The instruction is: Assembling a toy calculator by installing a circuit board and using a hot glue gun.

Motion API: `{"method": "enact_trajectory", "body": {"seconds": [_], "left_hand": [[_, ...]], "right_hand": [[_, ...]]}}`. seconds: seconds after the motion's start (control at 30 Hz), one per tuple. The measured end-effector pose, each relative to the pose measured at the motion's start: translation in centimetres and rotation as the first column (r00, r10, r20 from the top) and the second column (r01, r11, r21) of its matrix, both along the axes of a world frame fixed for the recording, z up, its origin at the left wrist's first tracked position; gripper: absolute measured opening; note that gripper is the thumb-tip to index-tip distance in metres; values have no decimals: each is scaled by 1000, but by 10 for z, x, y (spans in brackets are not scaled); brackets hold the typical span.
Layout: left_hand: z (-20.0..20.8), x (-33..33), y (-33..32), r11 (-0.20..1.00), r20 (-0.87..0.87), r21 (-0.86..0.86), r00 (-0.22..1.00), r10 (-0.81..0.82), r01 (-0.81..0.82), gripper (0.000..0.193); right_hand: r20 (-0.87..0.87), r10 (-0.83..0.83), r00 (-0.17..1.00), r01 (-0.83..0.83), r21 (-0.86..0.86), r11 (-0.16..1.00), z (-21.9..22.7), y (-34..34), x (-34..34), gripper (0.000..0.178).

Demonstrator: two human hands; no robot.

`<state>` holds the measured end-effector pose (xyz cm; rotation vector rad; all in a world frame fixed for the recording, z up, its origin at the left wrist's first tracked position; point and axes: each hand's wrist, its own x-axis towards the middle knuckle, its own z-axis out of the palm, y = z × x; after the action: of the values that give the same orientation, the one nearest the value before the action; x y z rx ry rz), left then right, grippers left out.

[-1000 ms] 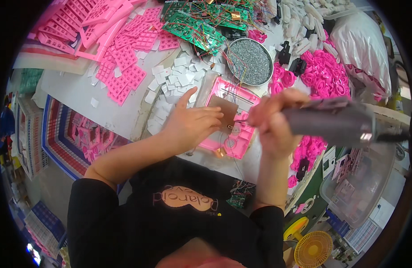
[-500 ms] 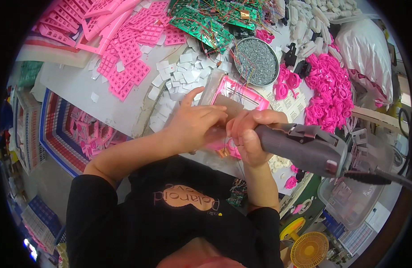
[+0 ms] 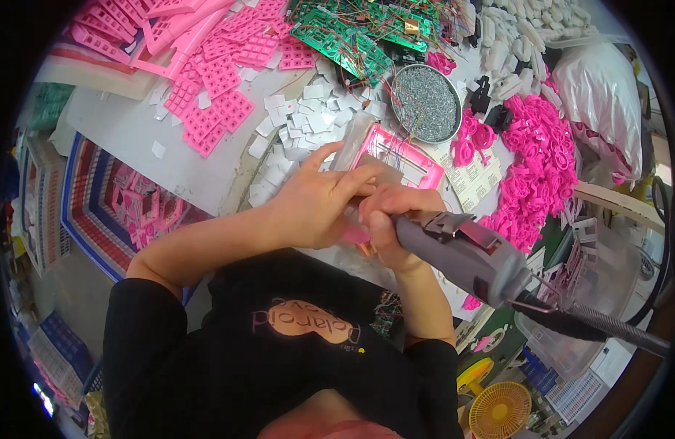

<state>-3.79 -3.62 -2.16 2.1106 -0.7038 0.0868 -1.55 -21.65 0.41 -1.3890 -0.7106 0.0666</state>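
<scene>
A grey electric screwdriver [image 3: 462, 252] is gripped in my right hand [image 3: 392, 227], its body slanting down to the right toward a cord and a coiled spring. Its tip is hidden behind my fingers. Lying on the table under both hands is a pink plastic casing [image 3: 434, 174], with thin wires over it and a flat brownish piece [image 3: 389, 174] across its middle. My left hand [image 3: 319, 205] holds the casing's near left part, fingers bent over it and meeting my right fingers. What lies beneath the fingers is hidden.
Beyond the casing stands a round tin of small screws [image 3: 425, 102]. White square pieces [image 3: 308, 117], pink keypads [image 3: 220, 110] and wired green circuit boards [image 3: 345, 51] spread across the far table. Pink loop-shaped parts [image 3: 535, 154] heap at right, near a silvery bag [image 3: 597, 102].
The screwdriver has swung lower and to the left, with my right hand shifting slightly left. My left hand stays at the casing, its fingers now closer to the right hand.
</scene>
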Motion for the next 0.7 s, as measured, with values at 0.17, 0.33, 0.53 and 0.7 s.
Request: {"method": "enact_trajectory", "body": {"seconds": [0.17,0.33,0.53,0.7], "left_hand": [[6,4,1,994,-105,96,994,-35,46,76],[45,53,-10,944,-265,289,961,-82,160,32],[12,191,-72,810,289,574,955,-66,-118,10],[8,203,-86,733,261,678,949,-177,-49,12]], "right_hand": [[-57,13,998,-10,63,998,5,-1,2,32],[-46,-9,999,22,288,957,34,-25,17,43],[-34,-136,990,139,337,931,54,-39,27,41],[-65,-211,975,221,312,924,50,-54,21,41]]}}
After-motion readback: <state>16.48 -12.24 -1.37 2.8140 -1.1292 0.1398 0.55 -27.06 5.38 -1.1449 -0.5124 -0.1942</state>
